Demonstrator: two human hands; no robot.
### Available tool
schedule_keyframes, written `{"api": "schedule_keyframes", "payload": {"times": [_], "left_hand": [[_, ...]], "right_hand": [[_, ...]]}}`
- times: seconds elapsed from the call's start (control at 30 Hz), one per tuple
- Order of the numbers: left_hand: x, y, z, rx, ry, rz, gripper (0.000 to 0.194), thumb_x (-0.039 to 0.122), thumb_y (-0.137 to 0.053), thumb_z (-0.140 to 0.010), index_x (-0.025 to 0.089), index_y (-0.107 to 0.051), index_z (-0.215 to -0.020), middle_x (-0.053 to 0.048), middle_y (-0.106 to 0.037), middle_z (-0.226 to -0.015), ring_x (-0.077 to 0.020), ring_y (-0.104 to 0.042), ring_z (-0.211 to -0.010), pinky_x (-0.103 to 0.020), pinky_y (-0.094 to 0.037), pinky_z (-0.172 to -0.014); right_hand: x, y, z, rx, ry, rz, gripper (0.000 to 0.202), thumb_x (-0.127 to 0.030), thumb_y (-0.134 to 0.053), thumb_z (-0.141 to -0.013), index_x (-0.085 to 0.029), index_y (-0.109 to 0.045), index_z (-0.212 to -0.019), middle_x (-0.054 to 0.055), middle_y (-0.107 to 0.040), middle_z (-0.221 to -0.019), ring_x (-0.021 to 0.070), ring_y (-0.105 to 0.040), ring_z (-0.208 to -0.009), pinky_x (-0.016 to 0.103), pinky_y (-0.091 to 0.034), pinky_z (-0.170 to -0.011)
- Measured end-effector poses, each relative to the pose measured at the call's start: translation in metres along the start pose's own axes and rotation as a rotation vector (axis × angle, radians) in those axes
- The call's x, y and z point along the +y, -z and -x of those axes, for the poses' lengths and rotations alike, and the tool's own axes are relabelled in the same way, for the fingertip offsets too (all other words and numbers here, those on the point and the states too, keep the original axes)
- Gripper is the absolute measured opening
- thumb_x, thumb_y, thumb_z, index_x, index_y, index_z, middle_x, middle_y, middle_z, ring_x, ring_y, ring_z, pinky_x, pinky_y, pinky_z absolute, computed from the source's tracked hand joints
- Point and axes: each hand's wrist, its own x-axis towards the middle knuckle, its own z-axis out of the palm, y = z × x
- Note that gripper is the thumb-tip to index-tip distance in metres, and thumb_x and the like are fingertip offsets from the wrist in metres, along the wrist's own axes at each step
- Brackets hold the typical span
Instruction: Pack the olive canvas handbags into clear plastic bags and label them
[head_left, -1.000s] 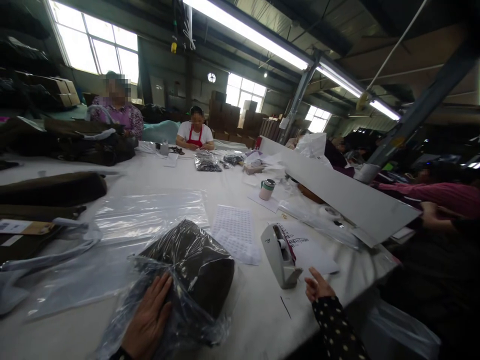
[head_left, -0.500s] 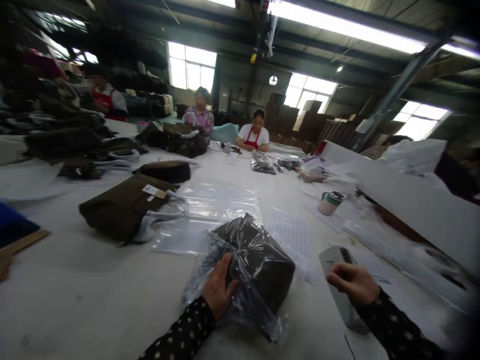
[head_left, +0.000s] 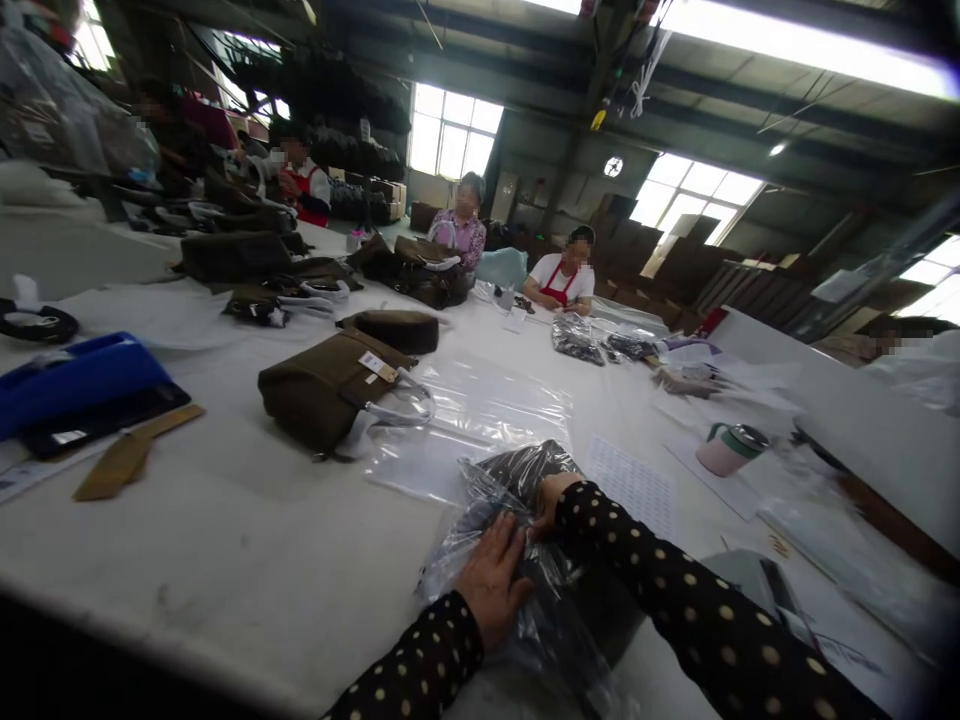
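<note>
A dark handbag in a clear plastic bag (head_left: 517,470) lies on the white table just before me, partly covered by my right forearm. My left hand (head_left: 495,580) rests flat on the plastic, fingers stretched out. Against the upper side of the same package is my right hand (head_left: 553,502), its fingers bent and closed down on the plastic; what they pinch, if anything, is hidden. Beyond the package are flat clear plastic bags (head_left: 420,460). An olive-brown handbag (head_left: 315,385) with a white tag and wrapped handles lies to their left.
A printed sheet (head_left: 630,485) and a pink cup with a green handle (head_left: 731,448) are on the right. At left lie a blue item (head_left: 90,375) and brown tape-like strips (head_left: 131,460). More dark bags (head_left: 232,258) and several co-workers are at the far side.
My right hand has moved left from over the grey object onto the wrapped handbag. The left hand stays on the plastic. The view has turned left.
</note>
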Motion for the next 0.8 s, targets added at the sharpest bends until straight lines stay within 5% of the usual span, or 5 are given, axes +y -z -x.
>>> {"api": "schedule_keyframes", "payload": {"times": [0.27, 0.43, 0.5, 0.6, 0.8], "left_hand": [[0.007, 0.041, 0.001, 0.118, 0.014, 0.088, 0.049, 0.040, -0.043, -0.088, 0.016, -0.044, -0.131, -0.014, -0.037, -0.142, -0.0300, -0.024, -0.135, -0.051, -0.028, -0.107], [-0.011, 0.102, 0.028, 0.496, 0.815, 0.592, 0.045, 0.032, -0.066, -0.073, 0.019, -0.054, -0.114, -0.012, -0.052, -0.123, -0.0277, -0.048, -0.115, -0.042, -0.037, -0.099], [-0.014, 0.112, 0.029, 0.466, 1.181, 0.890, 0.046, 0.027, -0.068, -0.071, 0.017, -0.051, -0.113, -0.011, -0.057, -0.108, -0.0222, -0.059, -0.091, -0.034, -0.049, -0.078], [0.000, 0.117, 0.019, 0.273, 1.377, 1.236, 0.028, 0.021, -0.061, -0.077, 0.012, -0.054, -0.102, -0.006, -0.059, -0.079, -0.0115, -0.055, -0.055, -0.022, -0.043, -0.048], [0.052, 0.142, 0.006, 0.105, 1.102, 1.701, 0.027, 0.032, -0.055, -0.081, 0.012, -0.061, -0.098, -0.006, -0.065, -0.074, -0.0076, -0.048, -0.041, -0.018, -0.035, -0.037]], "right_hand": [[0.050, 0.040, 0.064, 0.170, -0.204, 0.033, 0.039, -0.032, -0.061, -0.076, -0.015, -0.054, -0.111, 0.012, -0.063, -0.096, 0.0267, -0.059, -0.093, 0.039, -0.045, -0.079], [-0.026, -0.059, 0.141, 0.625, 0.430, -0.163, 0.037, -0.025, -0.047, -0.079, -0.019, -0.053, -0.116, 0.008, -0.061, -0.106, 0.0211, -0.056, -0.097, 0.033, -0.045, -0.086], [-0.061, -0.110, 0.146, 0.969, 0.523, -0.131, 0.034, -0.025, -0.038, -0.083, -0.017, -0.059, -0.109, 0.008, -0.064, -0.103, 0.0228, -0.056, -0.100, 0.033, -0.044, -0.088], [-0.087, -0.146, 0.132, 1.134, 0.421, -0.029, 0.034, -0.014, -0.036, -0.084, -0.018, -0.062, -0.105, 0.008, -0.065, -0.105, 0.0242, -0.056, -0.105, 0.040, -0.037, -0.096], [-0.022, -0.053, 0.136, 1.157, 0.467, -0.158, 0.021, -0.020, -0.044, -0.085, -0.015, -0.062, -0.095, 0.008, -0.069, -0.084, 0.0199, -0.065, -0.080, 0.032, -0.053, -0.074]]}}
